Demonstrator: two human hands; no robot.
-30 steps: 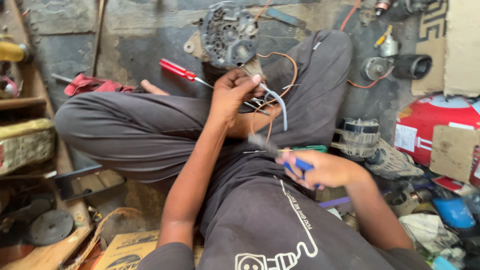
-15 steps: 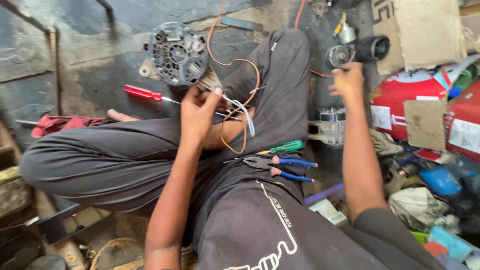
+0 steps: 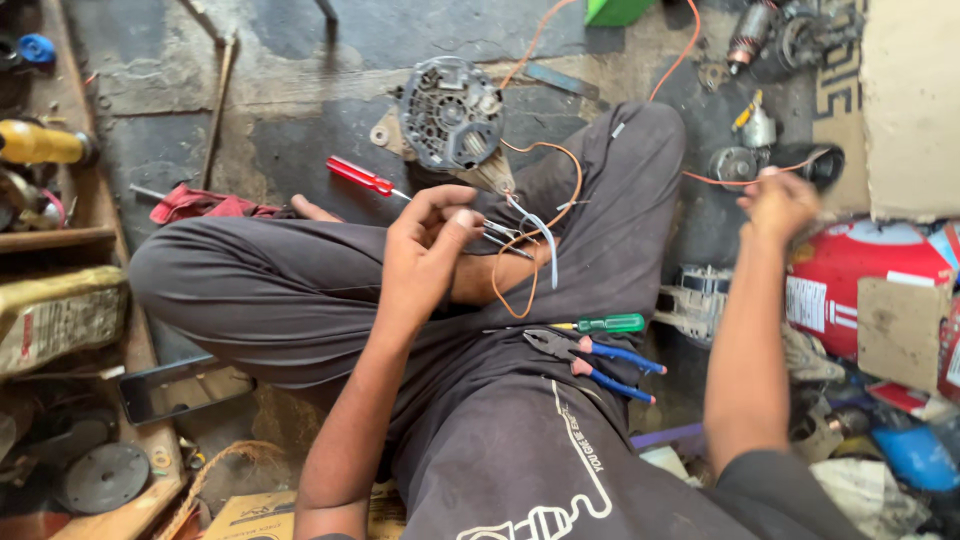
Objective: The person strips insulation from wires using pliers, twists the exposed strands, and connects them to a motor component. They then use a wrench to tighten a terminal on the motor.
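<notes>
Left hand (image 3: 425, 245) pinched the wire bundle (image 3: 520, 235) over the crossed legs, just below the alternator (image 3: 450, 112). Right hand (image 3: 778, 205) closed on an orange wire (image 3: 720, 180) beside the red labelled canister (image 3: 860, 275). Brown cardboard tag (image 3: 900, 320) overlapped it.

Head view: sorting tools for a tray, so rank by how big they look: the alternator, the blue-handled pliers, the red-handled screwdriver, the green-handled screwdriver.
1. alternator
2. blue-handled pliers
3. red-handled screwdriver and green-handled screwdriver: too alike to rank, and the green one lies nearer the camera.
</notes>
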